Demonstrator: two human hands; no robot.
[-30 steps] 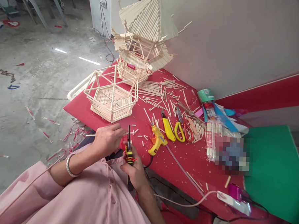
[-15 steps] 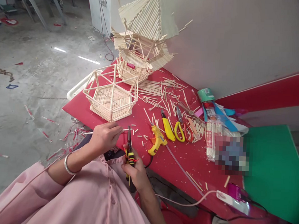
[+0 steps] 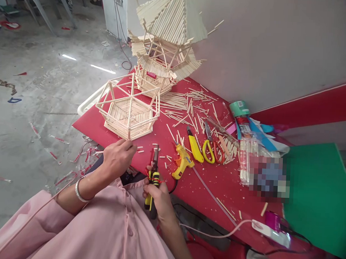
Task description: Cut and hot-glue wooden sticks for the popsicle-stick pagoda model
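Note:
My left hand pinches a thin wooden stick just in front of the hexagonal stick frame on the red table. My right hand is closed round the yellow-and-black handles of a pair of cutters, whose jaws point away from me near the table's front edge. Short cut stick pieces lie between the two hands.
A tall stick-built house model stands at the back against the wall. A yellow glue gun, a yellow knife, scissors, loose sticks, tape and stick packets lie to the right. A green board borders the table.
My left hand has pulled the stick away from the cutter jaws, toward the left. My right hand has shifted the cutters slightly right, and a short cut piece now lies on the table.

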